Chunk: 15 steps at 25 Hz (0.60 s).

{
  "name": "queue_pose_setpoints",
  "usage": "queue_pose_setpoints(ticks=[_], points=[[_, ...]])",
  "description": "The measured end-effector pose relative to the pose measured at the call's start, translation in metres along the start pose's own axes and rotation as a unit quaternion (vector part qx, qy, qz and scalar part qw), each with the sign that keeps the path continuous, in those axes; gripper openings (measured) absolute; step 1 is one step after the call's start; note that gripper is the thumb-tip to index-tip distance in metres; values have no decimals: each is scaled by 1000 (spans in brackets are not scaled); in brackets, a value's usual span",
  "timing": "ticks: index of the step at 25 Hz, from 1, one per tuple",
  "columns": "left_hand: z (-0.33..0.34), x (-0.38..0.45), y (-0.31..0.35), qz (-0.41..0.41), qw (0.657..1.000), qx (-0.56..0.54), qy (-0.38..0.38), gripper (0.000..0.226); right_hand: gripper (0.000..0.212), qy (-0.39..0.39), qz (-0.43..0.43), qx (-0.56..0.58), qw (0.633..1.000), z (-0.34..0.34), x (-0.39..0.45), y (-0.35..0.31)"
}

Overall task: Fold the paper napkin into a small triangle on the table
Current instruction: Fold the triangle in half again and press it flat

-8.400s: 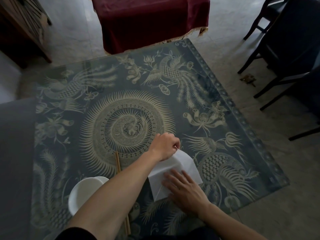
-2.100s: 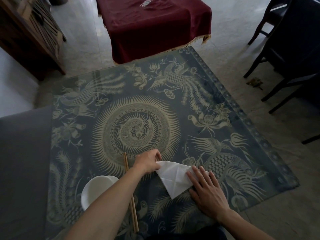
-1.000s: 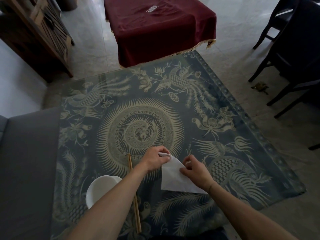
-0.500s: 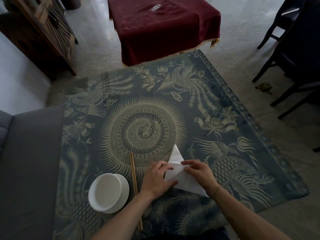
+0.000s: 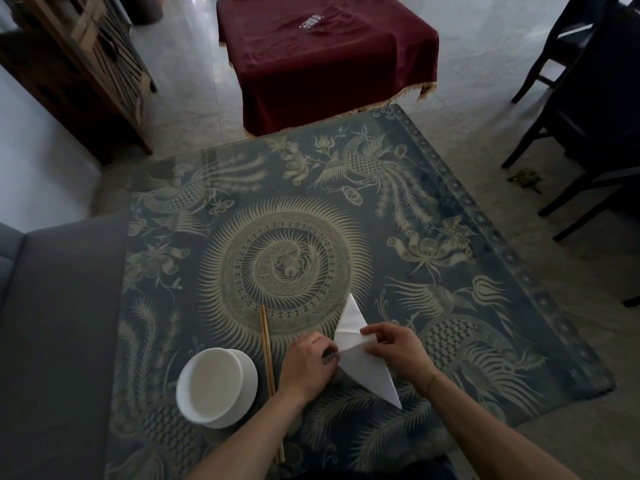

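A white paper napkin [image 5: 360,355], folded into a long narrow triangle, lies on the patterned glass table [image 5: 277,237] near its front edge. One tip points away from me, the other toward the front right. My left hand [image 5: 308,365] pinches the napkin's left edge at mid-length. My right hand [image 5: 394,348] grips the right side of the napkin with curled fingers, covering its middle fold.
A white bowl [image 5: 216,386] stands to the left of my hands, with wooden chopsticks [image 5: 268,362] lying between bowl and left hand. A grey sofa [image 5: 59,323] borders the table's left. A red-draped table [image 5: 325,53] stands beyond, dark chairs [image 5: 588,98] at right.
Over the last seconds the napkin went from a broad flat triangle to a narrower one. In the last half second both hands stayed on its middle and barely shifted.
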<state>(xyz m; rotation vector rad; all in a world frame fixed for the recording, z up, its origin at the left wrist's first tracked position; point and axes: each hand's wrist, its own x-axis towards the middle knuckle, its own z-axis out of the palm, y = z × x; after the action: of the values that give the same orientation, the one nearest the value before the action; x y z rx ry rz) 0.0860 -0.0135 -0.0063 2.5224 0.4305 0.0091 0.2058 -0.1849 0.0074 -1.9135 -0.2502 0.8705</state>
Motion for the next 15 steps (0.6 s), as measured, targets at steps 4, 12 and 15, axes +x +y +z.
queue_pose_setpoints(ticks=[4, 12, 15], points=[[-7, 4, -1, -12, 999, -30, 12, 5, 20, 40, -53, -132, 989, -2, -4, 2], [-26, 13, -9, -67, 981, -178, -27, 12, 9, 42, -83, -170, 981, -13, -1, -9], [-32, 14, -12, -107, 951, -284, -55, 6, 2, -24, -41, -54, 997, -20, -2, -15]])
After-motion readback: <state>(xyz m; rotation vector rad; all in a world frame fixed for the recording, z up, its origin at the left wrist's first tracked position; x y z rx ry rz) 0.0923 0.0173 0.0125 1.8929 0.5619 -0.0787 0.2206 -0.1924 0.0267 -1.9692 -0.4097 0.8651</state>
